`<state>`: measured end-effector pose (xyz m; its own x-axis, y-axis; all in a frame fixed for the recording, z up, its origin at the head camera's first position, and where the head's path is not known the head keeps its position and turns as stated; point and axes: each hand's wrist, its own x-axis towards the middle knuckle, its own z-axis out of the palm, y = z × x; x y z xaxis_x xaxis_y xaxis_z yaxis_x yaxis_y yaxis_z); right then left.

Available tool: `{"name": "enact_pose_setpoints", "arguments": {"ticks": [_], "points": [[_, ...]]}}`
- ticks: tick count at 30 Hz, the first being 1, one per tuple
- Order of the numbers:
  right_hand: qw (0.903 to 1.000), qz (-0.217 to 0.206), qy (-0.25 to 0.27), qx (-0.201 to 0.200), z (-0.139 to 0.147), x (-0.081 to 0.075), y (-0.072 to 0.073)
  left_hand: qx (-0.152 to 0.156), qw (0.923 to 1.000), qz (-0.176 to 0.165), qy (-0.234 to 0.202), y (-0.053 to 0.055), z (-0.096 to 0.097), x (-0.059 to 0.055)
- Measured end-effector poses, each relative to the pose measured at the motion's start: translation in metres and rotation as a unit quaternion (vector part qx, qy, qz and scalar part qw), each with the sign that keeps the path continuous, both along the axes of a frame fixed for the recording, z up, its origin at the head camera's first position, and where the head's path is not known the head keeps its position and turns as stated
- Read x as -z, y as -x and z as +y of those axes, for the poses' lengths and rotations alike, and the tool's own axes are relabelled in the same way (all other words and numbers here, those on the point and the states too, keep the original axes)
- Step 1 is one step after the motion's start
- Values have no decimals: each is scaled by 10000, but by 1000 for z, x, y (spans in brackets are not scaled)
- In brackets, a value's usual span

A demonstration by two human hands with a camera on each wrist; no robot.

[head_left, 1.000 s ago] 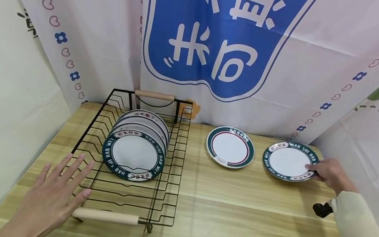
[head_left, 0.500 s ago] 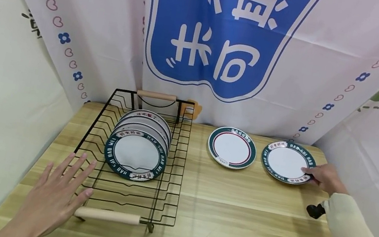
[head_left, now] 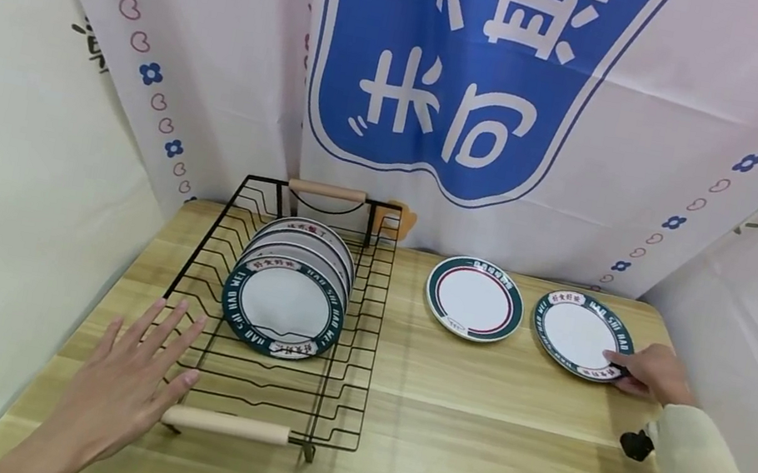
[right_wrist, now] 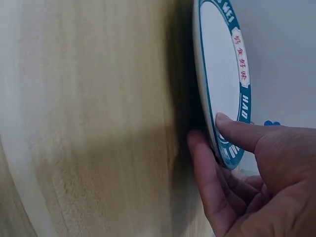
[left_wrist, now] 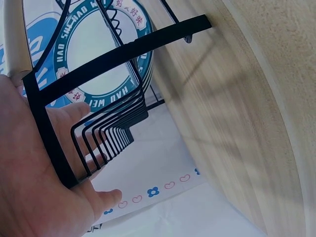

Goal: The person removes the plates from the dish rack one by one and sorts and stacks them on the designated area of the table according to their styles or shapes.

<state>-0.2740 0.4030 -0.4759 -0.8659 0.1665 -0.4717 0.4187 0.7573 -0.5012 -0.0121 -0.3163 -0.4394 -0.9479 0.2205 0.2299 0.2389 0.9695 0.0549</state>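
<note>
My right hand (head_left: 655, 374) pinches the near right rim of a white plate (head_left: 577, 339) with a green lettered border, thumb on top and fingers beneath. In the right wrist view that plate (right_wrist: 219, 64) stands slightly off the wooden table, a dark shadow under it. My left hand (head_left: 121, 381) lies with straight, spread fingers on the near left corner of a black wire dish rack (head_left: 258, 401). Its palm meets the rack's frame in the left wrist view. Several plates (head_left: 282, 308) lean one behind another in the rack, the front one green-bordered.
A second plate (head_left: 475, 297), with a green border and red inner ring, lies flat between the rack and the held plate. The rack has wooden handles (head_left: 229, 425) front and back. Printed cloth (head_left: 476, 118) hangs behind the wooden table (head_left: 477, 457) and along its sides.
The held plate has shifted slightly toward me and left, closer to the plate with the red ring. My left hand stays at the rack corner. The head view has turned slightly left.
</note>
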Motion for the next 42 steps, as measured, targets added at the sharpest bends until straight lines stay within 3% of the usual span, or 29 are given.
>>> {"name": "enact_pose_setpoints", "arguments": {"ticks": [4, 11, 14, 20, 27, 31, 39, 42], "points": [[9974, 65, -617, -377, -7, -2, 3, 1, 10000, 19, -8, 0, -1, 0], [9960, 173, -542, -684, -14, -6, 6, 29, 9999, 101, -43, -4, -6, 3], [9911, 367, -885, -929, -17, -13, 1, 47, 9999, 101, -50, -5, -6, 4], [9633, 1046, -2017, -1426, -36, -42, -8, 76, 9998, 129, -105, -4, -4, 3], [9313, 1877, -2489, -1886, -88, -75, -9, 30, 9998, 117, -136, -4, -3, 4], [9085, 2465, -2481, -2287, -124, -88, -15, 50, 9999, 121, -92, -2, -2, 5], [8835, 3003, -2227, -2823, -214, -123, -39, 105, 9997, 197, -77, 0, -2, 4], [8650, 3262, -2104, -3180, -246, -138, -46, 110, 9997, 190, -81, 1, -2, 5]]}}
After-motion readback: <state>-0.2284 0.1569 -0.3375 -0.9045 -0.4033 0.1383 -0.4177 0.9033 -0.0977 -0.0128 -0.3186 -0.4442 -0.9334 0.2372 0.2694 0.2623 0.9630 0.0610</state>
